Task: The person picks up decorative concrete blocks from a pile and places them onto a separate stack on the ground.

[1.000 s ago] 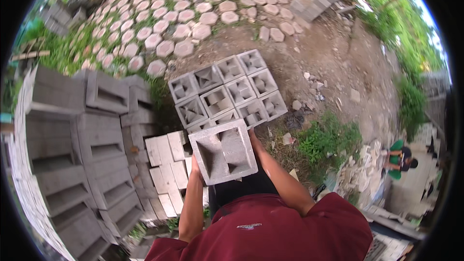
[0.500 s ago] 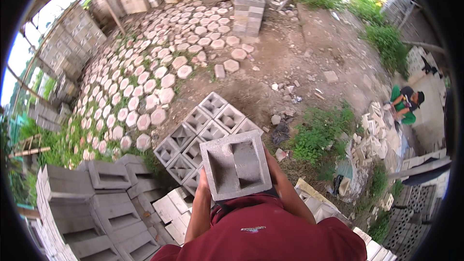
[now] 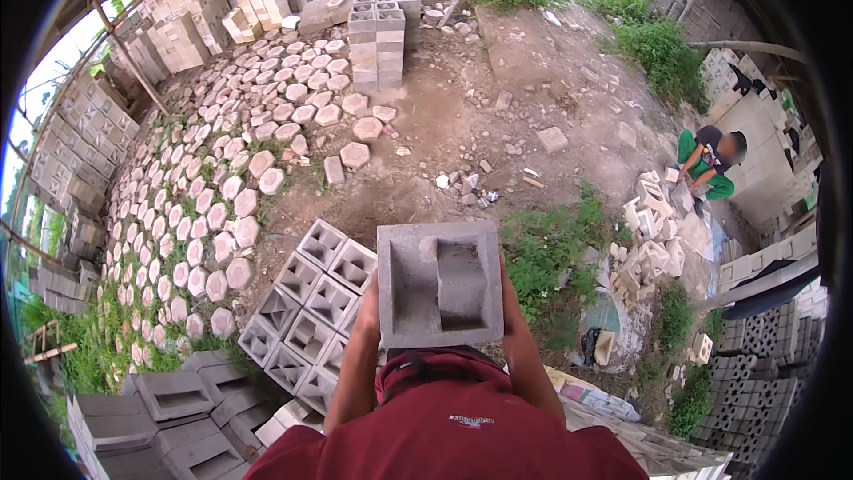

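Note:
A grey square concrete block (image 3: 483,320) with a deep, stepped hollow in its face is held up in front of my chest. My left hand (image 3: 370,309) grips its left side and my right hand (image 3: 507,300) its right side; most of the fingers are hidden by the block. Just left of it stands a stack of similar hollow blocks (image 3: 321,300), set in rows with their hollows facing up. The held block overlaps the stack's right edge in the view.
More grey blocks (image 3: 178,397) are piled at lower left. Hexagonal pavers (image 3: 215,286) cover the ground at left. A taller block stack (image 3: 377,46) stands far ahead. At right, a person (image 3: 711,160) crouches beside a heap of broken pieces (image 3: 647,224). Weeds (image 3: 551,253) grow ahead right.
My view has turned to the right, so the surroundings have slid left. The block, still in both hands, has swung right, away from over the nearby stack, and its tilt has straightened.

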A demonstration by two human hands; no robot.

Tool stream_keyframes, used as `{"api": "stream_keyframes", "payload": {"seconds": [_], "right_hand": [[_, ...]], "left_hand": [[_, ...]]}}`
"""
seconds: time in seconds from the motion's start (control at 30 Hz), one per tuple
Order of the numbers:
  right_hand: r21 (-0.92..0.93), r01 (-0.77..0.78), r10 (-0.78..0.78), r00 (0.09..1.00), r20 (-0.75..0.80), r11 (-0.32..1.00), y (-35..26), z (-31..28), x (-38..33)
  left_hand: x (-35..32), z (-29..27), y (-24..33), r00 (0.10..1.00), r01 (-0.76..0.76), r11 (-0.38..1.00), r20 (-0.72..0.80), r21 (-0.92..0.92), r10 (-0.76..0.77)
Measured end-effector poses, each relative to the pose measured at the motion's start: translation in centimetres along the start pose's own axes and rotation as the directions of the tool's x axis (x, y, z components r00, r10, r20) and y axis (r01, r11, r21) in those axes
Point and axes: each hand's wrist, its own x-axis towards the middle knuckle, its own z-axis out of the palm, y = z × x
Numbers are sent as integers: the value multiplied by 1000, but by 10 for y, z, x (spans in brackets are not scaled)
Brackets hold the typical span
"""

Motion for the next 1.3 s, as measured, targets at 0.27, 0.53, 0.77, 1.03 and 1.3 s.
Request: {"api": "stream_keyframes", "payload": {"seconds": [0.27, 0.53, 0.77, 1.03, 1.3], "right_hand": [[20, 114, -111, 986, -126, 993, -64, -14, 48], [85, 216, -206, 971, -118, 973, -145, -36, 229], [159, 326, -332, 943, 13, 932, -230, 16, 463], [134, 212, -213, 977, -7, 968, -327, 79, 621], [132, 226, -231, 973, 21, 965, -411, 25, 852]], "left_hand": [[89, 85, 44, 987, 76, 991, 133, 111, -91], [263, 142, 120, 936, 105, 993, 334, 50, -115], [493, 142, 229, 968, -12, 979, 248, 202, -39], [658, 171, 326, 987, 23, 981, 150, 192, -53], [893, 182, 347, 990, -70, 966, 134, 248, 38]]}}
